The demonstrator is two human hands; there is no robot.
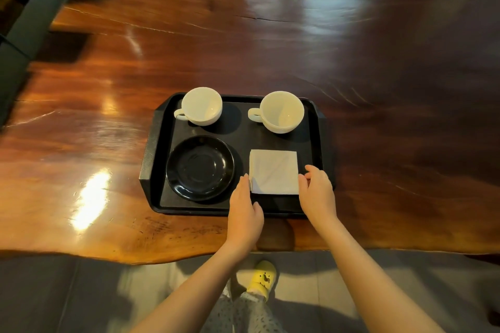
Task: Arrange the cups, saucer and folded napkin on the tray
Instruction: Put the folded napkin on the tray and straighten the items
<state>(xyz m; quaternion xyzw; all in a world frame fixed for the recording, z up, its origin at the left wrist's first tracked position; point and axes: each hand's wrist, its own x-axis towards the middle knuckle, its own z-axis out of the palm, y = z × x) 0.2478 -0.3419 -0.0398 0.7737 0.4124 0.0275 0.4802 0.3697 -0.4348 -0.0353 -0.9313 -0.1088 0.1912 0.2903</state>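
A big brown wooden table [243, 48] fills most of the view. On it, close to its near edge, sits a black tray [154, 149]. The tray's long side runs left to right.

In the near left corner of the tray lies a black saucer [199, 167], flat and round. In the far left corner stands a white cup [201, 106], and in the far right corner stands a second white cup [282, 111]. Both cups are upright, open side up, and both handles point to the left.

In the near right corner lies the folded napkin [273, 171]. It is a white square, flat on the tray, and its edges line up with the tray's edges.

The left hand [244, 213] reaches over the tray's near edge. Its fingers are held close together and the tips touch the napkin's left edge. The right hand [316, 192] touches the napkin's right edge, fingers a little curled and spread. Neither hand grips anything.

Below the table a yellow shoe [263, 278] stands on the grey floor [67, 292].
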